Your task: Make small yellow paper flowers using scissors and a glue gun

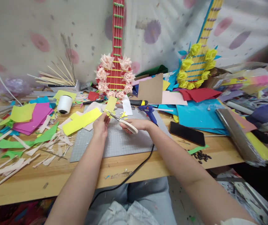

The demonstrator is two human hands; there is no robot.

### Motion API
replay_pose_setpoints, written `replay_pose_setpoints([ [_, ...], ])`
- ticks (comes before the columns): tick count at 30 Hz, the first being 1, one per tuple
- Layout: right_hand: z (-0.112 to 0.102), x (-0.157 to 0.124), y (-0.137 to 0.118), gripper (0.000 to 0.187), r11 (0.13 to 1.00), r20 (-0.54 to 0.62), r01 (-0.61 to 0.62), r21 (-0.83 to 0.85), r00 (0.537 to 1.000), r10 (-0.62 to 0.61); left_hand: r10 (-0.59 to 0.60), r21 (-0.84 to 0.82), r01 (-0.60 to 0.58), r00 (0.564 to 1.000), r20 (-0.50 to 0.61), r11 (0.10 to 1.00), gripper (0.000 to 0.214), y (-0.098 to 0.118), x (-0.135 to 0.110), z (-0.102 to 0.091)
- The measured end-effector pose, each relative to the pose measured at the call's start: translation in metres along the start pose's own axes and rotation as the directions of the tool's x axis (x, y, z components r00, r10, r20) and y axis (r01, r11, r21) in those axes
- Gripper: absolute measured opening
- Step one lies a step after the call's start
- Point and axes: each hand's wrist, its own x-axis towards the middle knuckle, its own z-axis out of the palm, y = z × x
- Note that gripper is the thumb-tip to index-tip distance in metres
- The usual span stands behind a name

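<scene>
Yellow paper piece (111, 102): above the far part of the grey cutting mat (122, 147), pinched in the left hand (101, 124). Right hand (140, 124) grips the scissors (131, 126), blades at the paper; from my remote view I cannot tell whether they bite.

Obstacles I note: small yellow bits (124, 115) on the mat, just beyond the scissors; blue glue gun (150, 113) at its far right; black cable (145, 161) crossing its near edge. Left of the mat: bright yellow strip (81, 122), white spool (65, 104), pale scraps (60, 140). Right of it: dark phone (187, 133), small black pieces (201, 156). Behind it I see a red guitar-shaped model (114, 74) with pink flowers.
</scene>
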Motion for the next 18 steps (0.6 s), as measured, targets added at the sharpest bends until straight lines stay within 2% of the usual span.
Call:
replay_pose_setpoints([
  [8,-0.0012,0.0111,0.0021,0.044,0.998,-0.104,-0.045,0.046,0.993,0.05,0.056,0.107,-0.06,0.998,0.038,0.992,0.011,-0.0038,0.0009,-0.003],
  [18,-0.0038,0.0101,0.0093,0.046,0.999,-0.125,-0.022,-0.043,0.992,0.017,0.033,0.126,-0.038,0.999,0.04,0.991,0.008,-0.0027,-0.0029,-0.0011],
])
